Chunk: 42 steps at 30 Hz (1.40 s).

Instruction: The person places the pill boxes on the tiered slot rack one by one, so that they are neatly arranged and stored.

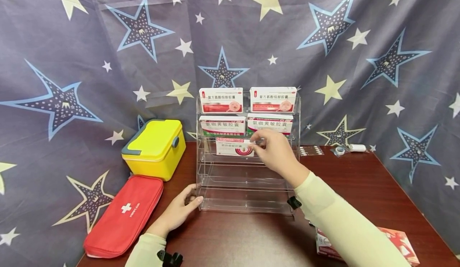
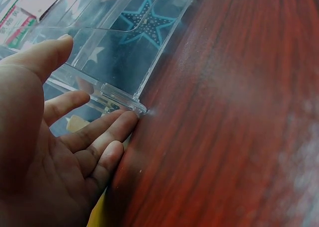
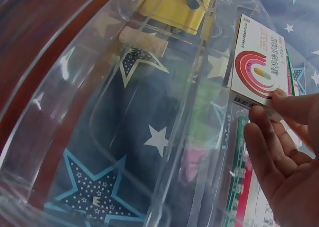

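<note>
At the clear rack (image 1: pixel 247 205), third tier down, we had the rainbow-marked carton (image 1: pixel 231 147) end-pinched in our right grip (image 1: pixel 276 151), left grip (image 1: pixel 177 211) relaxed against the rack, likely mid-placing; next move called for seating, then release.

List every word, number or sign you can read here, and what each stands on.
"复方氨酚烷胺胶囊": left top-row box and right top-row box.
"氨咖黄敏胶囊": left second-row box, right second-row box, third-row box held by the right hand.
"FIRST AID", with a white cross: red pouch.
"12": partly hidden lower-right box.
Too small or blurred: all other print on the boxes.
</note>
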Tool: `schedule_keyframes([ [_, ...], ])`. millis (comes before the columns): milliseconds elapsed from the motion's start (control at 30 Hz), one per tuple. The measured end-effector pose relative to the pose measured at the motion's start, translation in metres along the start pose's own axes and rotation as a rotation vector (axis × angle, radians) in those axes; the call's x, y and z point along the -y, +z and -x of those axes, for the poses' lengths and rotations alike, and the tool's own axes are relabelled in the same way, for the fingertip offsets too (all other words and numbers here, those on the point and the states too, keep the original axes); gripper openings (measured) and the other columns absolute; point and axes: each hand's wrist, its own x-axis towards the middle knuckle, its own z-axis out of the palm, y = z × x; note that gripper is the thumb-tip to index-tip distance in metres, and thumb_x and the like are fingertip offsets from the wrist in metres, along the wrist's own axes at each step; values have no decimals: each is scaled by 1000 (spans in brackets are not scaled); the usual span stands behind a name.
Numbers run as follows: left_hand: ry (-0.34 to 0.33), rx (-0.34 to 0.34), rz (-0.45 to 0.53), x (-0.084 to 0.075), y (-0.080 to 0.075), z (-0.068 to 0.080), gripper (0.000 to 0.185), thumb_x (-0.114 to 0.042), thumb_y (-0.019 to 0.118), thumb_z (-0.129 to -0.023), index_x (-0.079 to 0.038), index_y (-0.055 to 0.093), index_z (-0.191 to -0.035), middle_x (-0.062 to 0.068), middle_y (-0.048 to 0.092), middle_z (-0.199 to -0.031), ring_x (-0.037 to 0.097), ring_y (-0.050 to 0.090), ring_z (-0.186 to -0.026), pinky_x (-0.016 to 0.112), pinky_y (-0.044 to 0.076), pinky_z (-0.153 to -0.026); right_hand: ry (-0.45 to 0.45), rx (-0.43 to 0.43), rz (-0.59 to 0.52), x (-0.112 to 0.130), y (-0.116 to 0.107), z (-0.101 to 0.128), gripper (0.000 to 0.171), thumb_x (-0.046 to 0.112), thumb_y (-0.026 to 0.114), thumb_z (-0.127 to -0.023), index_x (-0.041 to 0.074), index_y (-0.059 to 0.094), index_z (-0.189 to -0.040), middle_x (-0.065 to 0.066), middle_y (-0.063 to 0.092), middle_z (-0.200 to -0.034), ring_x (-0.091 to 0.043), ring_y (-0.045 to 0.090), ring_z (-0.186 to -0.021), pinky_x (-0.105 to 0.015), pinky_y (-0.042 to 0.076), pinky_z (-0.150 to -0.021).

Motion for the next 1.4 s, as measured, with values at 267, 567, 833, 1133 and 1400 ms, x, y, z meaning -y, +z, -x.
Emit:
schedule_keyframes([
  [267, 22, 2, 11, -3, 0, 3, 47, -25, 69, -103, -11, 55, -146, 11, 65, -120, 24, 63, -106, 33, 51, -88, 18, 78, -52, 9, 13, -6, 7, 20, 81, -95, 18, 75, -99, 7, 70, -88, -1, 65, -68, -33, 55, -64],
  [567, -4, 3, -5, -2, 0, -1, 47, -30, 69, -103, -15, 55, -146, 7, 66, -119, 20, 63, -106, 32, 51, -89, 7, 96, -66, 16, 25, -12, 5, 20, 80, -96, 19, 75, -98, 7, 73, -88, -1, 66, -69, -33, 55, -64],
  [833, -19, 2, -10, 1, 0, -1, 48, -33, 69, -103, -19, 55, -146, 6, 66, -119, 20, 64, -106, 32, 51, -90, 23, 91, -80, 13, 34, -13, 6, 20, 80, -96, 21, 74, -95, 9, 72, -87, 0, 66, -69, -32, 55, -65],
  [1133, -18, 0, 3, 2, 0, 1, 47, -33, 69, -103, -18, 55, -145, 6, 65, -119, 21, 64, -105, 32, 51, -90, 40, 95, -72, 15, 38, -10, 6, 20, 81, -95, 20, 74, -96, 10, 70, -89, -1, 65, -71, -31, 55, -67],
  [1400, -22, -1, -7, 2, 0, 0, 48, -34, 70, -103, -19, 55, -146, 6, 66, -119, 20, 64, -105, 31, 51, -90, 37, 118, -73, 15, 41, -12, 6, 20, 78, -97, 21, 73, -97, 11, 68, -90, -3, 66, -76, -32, 56, -71],
])
